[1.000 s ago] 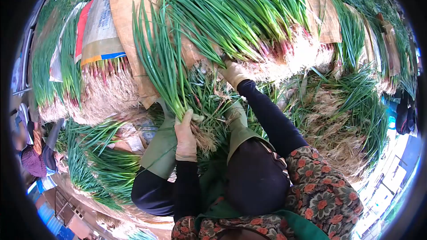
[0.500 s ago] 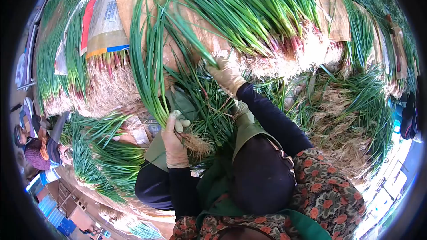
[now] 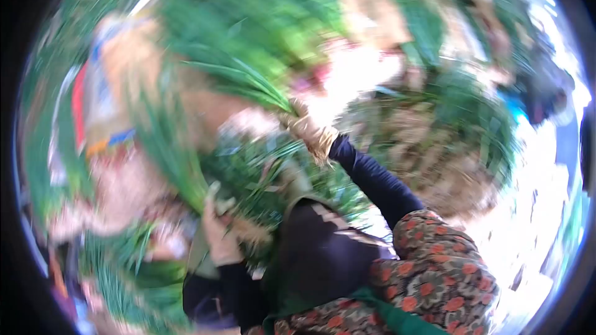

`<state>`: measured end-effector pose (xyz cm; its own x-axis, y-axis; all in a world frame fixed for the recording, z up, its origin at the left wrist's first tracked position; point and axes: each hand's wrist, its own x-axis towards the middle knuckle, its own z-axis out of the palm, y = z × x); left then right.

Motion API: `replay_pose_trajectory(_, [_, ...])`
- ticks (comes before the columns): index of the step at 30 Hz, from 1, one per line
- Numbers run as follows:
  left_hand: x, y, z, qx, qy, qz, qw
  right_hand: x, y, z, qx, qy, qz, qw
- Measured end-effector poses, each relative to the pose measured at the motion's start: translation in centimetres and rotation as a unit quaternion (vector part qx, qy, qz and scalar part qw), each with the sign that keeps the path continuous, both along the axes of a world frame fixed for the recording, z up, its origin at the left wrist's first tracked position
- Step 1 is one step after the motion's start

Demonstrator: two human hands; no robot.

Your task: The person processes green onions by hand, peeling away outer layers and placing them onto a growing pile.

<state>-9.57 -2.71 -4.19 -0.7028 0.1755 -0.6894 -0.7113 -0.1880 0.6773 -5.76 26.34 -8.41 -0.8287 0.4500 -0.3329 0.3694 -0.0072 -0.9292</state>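
My left hand (image 3: 222,239), in a pale glove, is closed round the lower stems of a bunch of spring onions (image 3: 183,170). Their green leaves rise up and left, and tan roots poke out beside the palm. My right hand (image 3: 310,133), also gloved, grips several spring onion stalks (image 3: 254,85) whose leaves point up and left; stringy roots hang below this wrist. It is at the lower edge of a large heap of spring onions (image 3: 254,18). Motion blur hides the fingertips.
A printed sack (image 3: 108,108) and brown sheeting (image 3: 366,3) lie by the heaps. Loose green leaves (image 3: 248,164) cover the ground between my hands. A root-covered pile (image 3: 428,149) is at the right, more onions (image 3: 155,285) at the lower left.
The view has swung, shifting the surroundings left and down. My right hand has come to the heap's root edge, its stalks now lying more level. My left hand still holds its bunch.
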Motion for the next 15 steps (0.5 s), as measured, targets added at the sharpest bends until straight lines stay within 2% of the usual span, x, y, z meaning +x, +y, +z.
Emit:
replay_pose_trajectory(1, [-0.1,0.8,0.4,-0.021,-0.037,-0.004,0.999,3.0,2.2,2.1,0.004,0.068,-0.054,0.996])
replay_pose_trajectory(2, [0.4,1.3,1.7,0.013,-0.004,-0.016,1.0,5.4,3.3,8.3,-0.018,0.077,-0.13,0.988])
replay_pose_trajectory(3, [1.1,1.7,2.4,0.047,0.028,-0.024,0.998,8.9,5.8,9.4,0.017,0.17,-0.186,0.968])
replay_pose_trajectory(5, [0.9,1.4,1.9,0.109,0.006,-0.069,0.992,17.4,10.0,15.0,0.08,0.244,-0.305,0.917])
replay_pose_trajectory(7, [1.2,2.7,2.0,0.201,0.003,-0.052,0.978,26.1,13.3,19.4,0.192,0.201,-0.393,0.876])
replay_pose_trajectory(8, [-0.1,2.4,-0.3,0.248,0.036,-0.108,0.962,32.2,17.1,19.5,0.215,0.186,-0.399,0.872])
replay_pose_trajectory(10, [-0.1,4.8,2.2,0.296,0.035,-0.151,0.943,40.5,19.9,22.2,0.414,0.055,-0.417,0.807])
replay_pose_trajectory(11, [-0.6,5.0,3.3,0.331,0.034,-0.172,0.927,42.4,17.7,25.4,0.582,-0.061,-0.413,0.698])
replay_pose_trajectory(12, [-0.4,6.1,5.1,0.339,-0.008,-0.154,0.928,45.5,17.4,26.3,0.586,-0.215,-0.4,0.671])
replay_pose_trajectory(14, [-2.0,7.6,6.5,0.338,0.029,-0.18,0.923,50.4,17.2,27.4,0.546,-0.5,-0.347,0.576])
replay_pose_trajectory(15, [-2.8,8.1,7.5,0.326,0.05,-0.202,0.922,50.7,15.7,27.5,0.603,-0.567,-0.308,0.469])
